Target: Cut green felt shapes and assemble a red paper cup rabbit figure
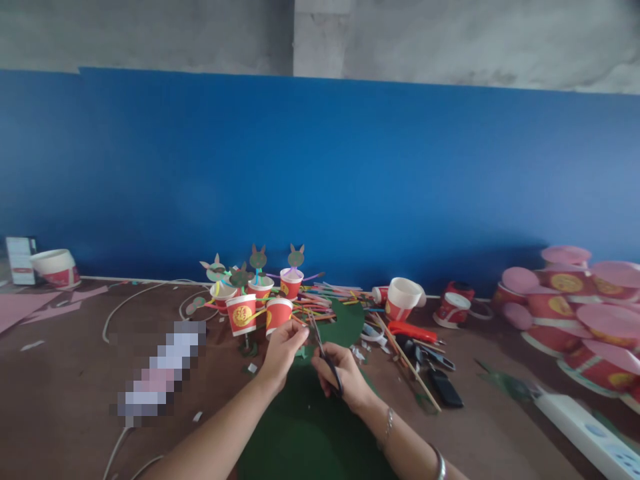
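Note:
My right hand (341, 375) grips a pair of black scissors (320, 343), blades pointing up and away from me. My left hand (284, 347) pinches a small green paper piece right at the scissor blades. Both hands hover over a large dark green paper sheet (305, 433) lying on the brown table. Just beyond them stand several red paper cups (241, 313) topped with green paper animal heads on coloured straws.
Loose coloured straws and sticks (330, 297) lie behind the hands. More red cups (401, 299), an orange cutter (413, 331) and black tools sit to the right. Pink-lidded red cups (575, 300) pile at far right. A white power strip (585, 427) lies near right. A blue wall stands behind.

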A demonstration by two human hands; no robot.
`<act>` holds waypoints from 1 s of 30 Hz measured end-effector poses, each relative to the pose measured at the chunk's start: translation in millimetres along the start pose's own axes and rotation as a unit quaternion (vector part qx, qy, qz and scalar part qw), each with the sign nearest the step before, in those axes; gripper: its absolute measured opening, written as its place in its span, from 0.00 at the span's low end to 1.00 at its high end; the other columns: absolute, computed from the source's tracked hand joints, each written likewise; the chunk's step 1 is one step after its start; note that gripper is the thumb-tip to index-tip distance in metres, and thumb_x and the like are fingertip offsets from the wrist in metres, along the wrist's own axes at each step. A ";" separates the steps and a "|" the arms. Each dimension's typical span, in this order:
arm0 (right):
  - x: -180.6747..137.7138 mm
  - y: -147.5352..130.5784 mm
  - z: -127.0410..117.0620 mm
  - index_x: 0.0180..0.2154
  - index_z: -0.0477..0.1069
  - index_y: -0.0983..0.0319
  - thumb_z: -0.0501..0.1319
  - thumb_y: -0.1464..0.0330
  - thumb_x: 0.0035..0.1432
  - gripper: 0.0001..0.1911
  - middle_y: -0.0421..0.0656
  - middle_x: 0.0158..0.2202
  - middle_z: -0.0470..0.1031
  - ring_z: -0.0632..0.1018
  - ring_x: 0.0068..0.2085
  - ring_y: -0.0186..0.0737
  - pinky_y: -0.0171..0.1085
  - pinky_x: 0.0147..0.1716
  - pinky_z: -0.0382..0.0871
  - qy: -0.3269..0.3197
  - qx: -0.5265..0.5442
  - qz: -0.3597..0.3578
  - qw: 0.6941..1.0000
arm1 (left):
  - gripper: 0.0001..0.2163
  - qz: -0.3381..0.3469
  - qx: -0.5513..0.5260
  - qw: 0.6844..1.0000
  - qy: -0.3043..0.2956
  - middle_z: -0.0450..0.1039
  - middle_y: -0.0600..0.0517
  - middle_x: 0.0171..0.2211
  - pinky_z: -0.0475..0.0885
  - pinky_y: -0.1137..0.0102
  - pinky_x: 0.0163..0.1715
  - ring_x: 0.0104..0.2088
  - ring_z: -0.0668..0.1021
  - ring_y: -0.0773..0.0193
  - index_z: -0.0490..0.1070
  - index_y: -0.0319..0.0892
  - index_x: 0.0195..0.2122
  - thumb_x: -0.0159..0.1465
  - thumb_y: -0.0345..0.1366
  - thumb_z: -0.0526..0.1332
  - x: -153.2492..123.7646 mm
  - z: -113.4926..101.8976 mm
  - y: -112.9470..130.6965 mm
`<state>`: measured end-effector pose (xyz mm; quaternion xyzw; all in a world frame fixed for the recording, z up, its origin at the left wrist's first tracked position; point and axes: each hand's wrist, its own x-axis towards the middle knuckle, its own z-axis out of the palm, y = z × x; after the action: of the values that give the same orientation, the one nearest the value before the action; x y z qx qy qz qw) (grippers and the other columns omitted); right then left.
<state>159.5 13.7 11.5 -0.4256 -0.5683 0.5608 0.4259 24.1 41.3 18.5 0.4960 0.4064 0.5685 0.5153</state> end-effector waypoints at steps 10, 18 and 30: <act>2.5 5.0 -0.8 0.25 0.64 0.63 0.61 0.60 0.47 0.13 0.31 0.10 0.61 0.60 0.11 0.26 0.25 0.08 0.55 0.002 -0.015 -0.009 1.000 | 0.12 -0.004 -0.004 1.000 0.011 0.61 0.57 0.17 0.58 0.74 0.24 0.21 0.64 0.71 0.64 0.40 0.19 0.51 0.42 0.62 0.3 -0.5 0.4; 2.5 3.6 -2.1 0.25 0.64 0.63 0.61 0.61 0.48 0.12 0.31 0.10 0.59 0.60 0.10 0.25 0.24 0.08 0.52 -0.005 -0.020 -0.007 1.000 | 0.12 -0.010 -0.008 1.000 0.018 0.61 0.58 0.17 0.58 0.75 0.24 0.21 0.64 0.71 0.64 0.40 0.20 0.51 0.42 0.62 0.9 -1.0 -1.1; 3.3 3.0 -2.3 0.23 0.64 0.63 0.60 0.62 0.47 0.11 0.30 0.09 0.58 0.59 0.10 0.25 0.24 0.08 0.50 -0.004 -0.038 -0.006 0.999 | 0.13 -0.016 -0.009 0.999 0.031 0.60 0.58 0.16 0.58 0.75 0.23 0.20 0.64 0.71 0.63 0.40 0.19 0.49 0.43 0.63 0.6 -0.4 1.2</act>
<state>160.8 17.5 8.5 -0.4362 -0.5934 0.5378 0.4104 23.5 41.7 19.7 0.4674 0.4246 0.5790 0.5159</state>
